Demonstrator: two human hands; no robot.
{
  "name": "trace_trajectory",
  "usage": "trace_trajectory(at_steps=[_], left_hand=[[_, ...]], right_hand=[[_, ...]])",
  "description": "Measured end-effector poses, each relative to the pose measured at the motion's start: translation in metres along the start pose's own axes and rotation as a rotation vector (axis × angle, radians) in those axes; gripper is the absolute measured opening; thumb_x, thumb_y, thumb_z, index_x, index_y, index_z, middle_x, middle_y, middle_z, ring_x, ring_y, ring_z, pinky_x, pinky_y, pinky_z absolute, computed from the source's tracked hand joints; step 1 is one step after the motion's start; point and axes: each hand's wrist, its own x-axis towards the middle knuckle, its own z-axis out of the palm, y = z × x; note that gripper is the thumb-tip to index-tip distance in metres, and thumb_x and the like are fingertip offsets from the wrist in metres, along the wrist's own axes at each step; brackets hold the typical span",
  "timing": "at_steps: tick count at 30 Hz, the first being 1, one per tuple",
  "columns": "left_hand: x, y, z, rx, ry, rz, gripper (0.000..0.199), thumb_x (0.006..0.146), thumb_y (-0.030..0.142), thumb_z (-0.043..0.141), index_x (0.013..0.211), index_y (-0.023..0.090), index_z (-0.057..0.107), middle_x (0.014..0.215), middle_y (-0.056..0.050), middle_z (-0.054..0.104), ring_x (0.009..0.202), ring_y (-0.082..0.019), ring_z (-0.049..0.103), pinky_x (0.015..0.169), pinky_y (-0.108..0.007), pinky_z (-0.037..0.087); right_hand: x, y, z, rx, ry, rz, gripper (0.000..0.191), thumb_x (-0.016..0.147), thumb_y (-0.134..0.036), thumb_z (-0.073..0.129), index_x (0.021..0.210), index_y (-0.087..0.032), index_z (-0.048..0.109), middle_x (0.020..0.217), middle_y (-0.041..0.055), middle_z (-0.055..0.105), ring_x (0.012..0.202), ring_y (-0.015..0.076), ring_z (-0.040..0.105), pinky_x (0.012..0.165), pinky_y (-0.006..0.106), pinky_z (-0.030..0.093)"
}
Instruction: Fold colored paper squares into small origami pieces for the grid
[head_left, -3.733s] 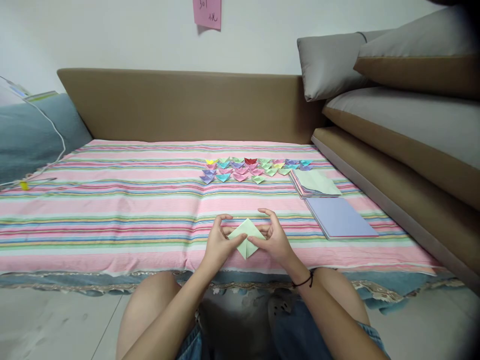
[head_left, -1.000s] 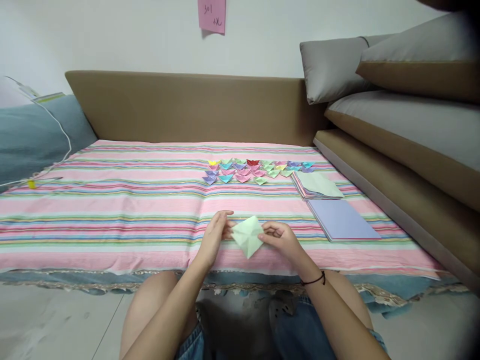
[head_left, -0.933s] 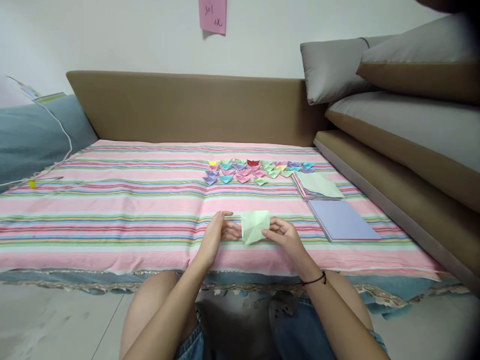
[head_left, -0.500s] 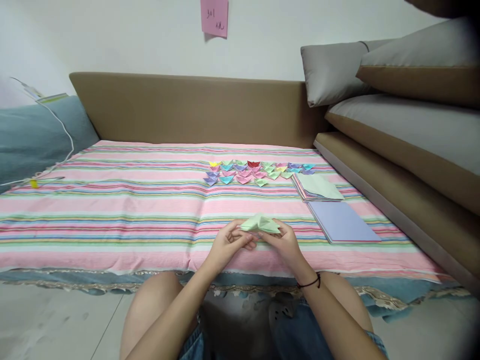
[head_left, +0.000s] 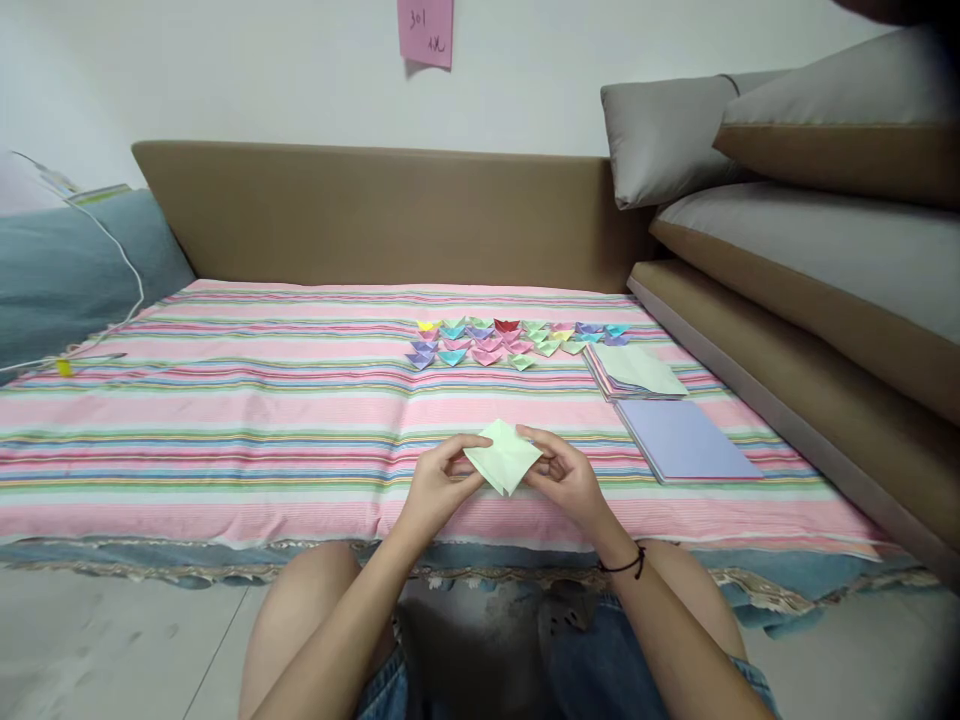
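Note:
A pale green folded paper (head_left: 503,457), now a flat diamond with a small split at its lower corner, is held above the striped cloth. My left hand (head_left: 442,487) pinches its left side between thumb and fingers. On the other side, my right hand (head_left: 568,478) grips the right edge, its index finger along the top. Some of the fingers are hidden behind the paper. Beyond the hands lie rows of small folded paper boats (head_left: 487,343) in many colours.
To the right lie a stack of pale green paper sheets (head_left: 645,370) and a stack topped with lavender paper (head_left: 690,440). Grey and brown cushions (head_left: 817,240) are piled at the right. A white cable (head_left: 120,250) runs over the left side of the striped cloth (head_left: 225,410).
The green paper has gone from a raised, partly opened shape to a flattened diamond turned toward me. Both hands have shifted their grip along its sides.

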Motion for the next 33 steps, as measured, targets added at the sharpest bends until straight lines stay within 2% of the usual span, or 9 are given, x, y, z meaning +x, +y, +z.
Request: trace_trajectory(at_steps=[3, 7, 9, 14, 17, 21, 26, 30, 33], left_hand=[[0.000, 0.003, -0.002, -0.004, -0.091, -0.005, 0.031, 0.070, 0.026, 0.070, 0.099, 0.018, 0.062, 0.105, -0.006, 0.062, 0.091, -0.021, 0.063, 0.076, -0.031, 0.056], [0.001, 0.007, -0.006, -0.117, -0.251, -0.097, 0.049, 0.064, 0.023, 0.076, 0.109, 0.021, 0.057, 0.113, -0.007, 0.058, 0.085, -0.021, 0.065, 0.077, -0.035, 0.056], [0.002, 0.008, -0.007, -0.159, -0.271, -0.127, 0.046, 0.067, 0.024, 0.074, 0.110, 0.021, 0.057, 0.112, -0.007, 0.059, 0.081, -0.019, 0.066, 0.077, -0.035, 0.055], [0.003, 0.008, -0.005, -0.115, -0.201, -0.048, 0.031, 0.070, 0.024, 0.071, 0.100, 0.018, 0.063, 0.105, -0.007, 0.061, 0.097, -0.021, 0.059, 0.079, -0.030, 0.051], [0.004, 0.008, -0.003, -0.058, -0.139, -0.032, 0.022, 0.073, 0.026, 0.068, 0.093, 0.017, 0.065, 0.095, -0.006, 0.064, 0.084, -0.017, 0.059, 0.073, -0.027, 0.049], [0.005, 0.010, -0.001, 0.032, 0.022, -0.026, 0.018, 0.075, 0.031, 0.065, 0.084, 0.016, 0.066, 0.081, -0.004, 0.064, 0.062, -0.011, 0.053, 0.057, -0.022, 0.044], [0.004, 0.007, 0.000, 0.001, 0.139, -0.027, 0.020, 0.070, 0.034, 0.070, 0.072, 0.015, 0.063, 0.072, -0.003, 0.063, 0.065, -0.014, 0.056, 0.056, -0.022, 0.043], [0.003, 0.006, 0.003, 0.006, 0.152, -0.048, 0.020, 0.067, 0.033, 0.072, 0.070, 0.016, 0.063, 0.068, -0.001, 0.061, 0.058, -0.011, 0.053, 0.052, -0.021, 0.042], [0.003, 0.006, 0.006, 0.004, 0.134, -0.040, 0.019, 0.066, 0.031, 0.073, 0.070, 0.016, 0.062, 0.066, 0.001, 0.059, 0.056, -0.010, 0.051, 0.051, -0.020, 0.041]], right_hand=[[0.000, 0.000, -0.002, -0.074, 0.026, -0.070, 0.029, 0.071, -0.017, 0.066, 0.099, -0.023, 0.068, 0.105, 0.0049, 0.067, 0.093, 0.0207, 0.063, 0.074, 0.028, 0.054], [0.001, -0.002, -0.006, -0.114, 0.093, -0.079, 0.032, 0.070, -0.011, 0.057, 0.097, -0.024, 0.069, 0.100, 0.0025, 0.069, 0.092, 0.0196, 0.065, 0.074, 0.028, 0.054], [0.001, -0.003, -0.007, -0.118, 0.110, -0.070, 0.032, 0.070, -0.012, 0.053, 0.096, -0.023, 0.069, 0.099, 0.0023, 0.070, 0.090, 0.0194, 0.065, 0.071, 0.028, 0.054], [0.001, -0.006, -0.006, -0.119, 0.098, -0.054, 0.032, 0.071, -0.013, 0.050, 0.093, -0.023, 0.070, 0.099, 0.0023, 0.070, 0.088, 0.0197, 0.065, 0.067, 0.028, 0.054], [0.000, -0.008, -0.005, -0.143, 0.073, -0.065, 0.033, 0.073, -0.013, 0.047, 0.093, -0.024, 0.071, 0.100, 0.0017, 0.070, 0.093, 0.0198, 0.063, 0.076, 0.030, 0.051], [-0.002, -0.012, -0.005, -0.137, -0.015, -0.036, 0.035, 0.078, -0.016, 0.041, 0.096, -0.023, 0.071, 0.103, 0.0027, 0.069, 0.099, 0.0212, 0.060, 0.084, 0.031, 0.046], [-0.003, -0.011, -0.001, -0.101, -0.081, -0.019, 0.027, 0.087, -0.032, 0.046, 0.099, -0.022, 0.068, 0.100, 0.0054, 0.067, 0.099, 0.0228, 0.059, 0.083, 0.032, 0.046], [-0.002, -0.005, 0.006, -0.060, -0.011, 0.006, 0.023, 0.074, -0.033, 0.067, 0.095, -0.022, 0.067, 0.098, 0.0058, 0.066, 0.094, 0.0229, 0.061, 0.077, 0.031, 0.048], [-0.002, -0.001, 0.011, -0.015, 0.096, 0.030, 0.016, 0.073, -0.032, 0.069, 0.084, -0.021, 0.067, 0.087, 0.0039, 0.066, 0.081, 0.0197, 0.061, 0.069, 0.028, 0.049]])
